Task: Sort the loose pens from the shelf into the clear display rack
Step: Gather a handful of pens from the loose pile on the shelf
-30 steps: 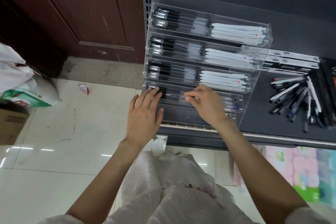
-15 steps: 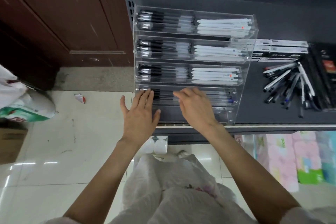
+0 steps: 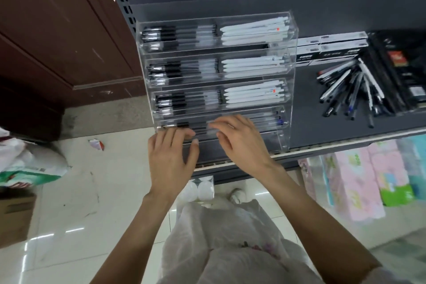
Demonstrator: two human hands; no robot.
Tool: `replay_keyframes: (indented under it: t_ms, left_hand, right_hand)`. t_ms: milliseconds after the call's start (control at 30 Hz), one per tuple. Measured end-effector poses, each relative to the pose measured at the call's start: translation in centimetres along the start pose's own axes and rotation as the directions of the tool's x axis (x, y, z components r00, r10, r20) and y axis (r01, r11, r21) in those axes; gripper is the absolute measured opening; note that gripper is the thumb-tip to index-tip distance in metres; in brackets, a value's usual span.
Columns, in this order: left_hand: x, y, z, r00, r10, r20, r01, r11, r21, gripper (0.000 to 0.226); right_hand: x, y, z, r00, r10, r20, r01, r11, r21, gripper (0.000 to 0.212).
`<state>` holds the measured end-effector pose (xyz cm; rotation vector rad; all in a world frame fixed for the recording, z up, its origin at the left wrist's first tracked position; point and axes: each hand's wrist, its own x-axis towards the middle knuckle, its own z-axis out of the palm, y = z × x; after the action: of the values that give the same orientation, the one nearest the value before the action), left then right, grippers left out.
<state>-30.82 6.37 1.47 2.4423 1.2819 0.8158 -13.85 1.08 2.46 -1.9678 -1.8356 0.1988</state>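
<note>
The clear display rack (image 3: 291,90) stands on the dark shelf (image 3: 306,122), with tiers holding black pens on the left and white pens on the right. My left hand (image 3: 171,157) lies flat against the front of the lowest tier, fingers straight. My right hand (image 3: 239,143) reaches into that lowest tier, its fingertips touching the pens lying there; whether it pinches one is not visible. A pile of loose pens (image 3: 350,90) lies on the shelf to the right of the rack.
Boxed pen packs (image 3: 332,48) and dark boxes (image 3: 403,69) sit behind and beside the loose pile. Below the shelf edge are tissue packs (image 3: 359,180). A white plastic bag (image 3: 221,233) hangs in front of me. A brown door (image 3: 57,30) is at left.
The view has shifted, so the rack sits more to the right. Both hands stay at the lowest tier; my right hand's fingers have spread a little along the pens.
</note>
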Motion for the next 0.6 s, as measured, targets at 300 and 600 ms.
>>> replay_keyframes:
  t_ms: [300, 600]
  left_hand:
    - [3.9, 11.7, 3.2, 0.829, 0.247, 0.502, 0.107, 0.810, -0.576, 0.016]
    - [7.4, 23.6, 15.2, 0.748, 0.227, 0.623, 0.087, 0.898, -0.432, 0.021]
  right_hand:
    - [-10.0, 7.8, -7.9, 0.859, 0.443, -0.255, -0.431, 0.896, 0.107, 0.029]
    - [-17.7, 24.0, -12.9, 0.741, 0.660, -0.128, -0.665, 0.747, 0.003, 0.033]
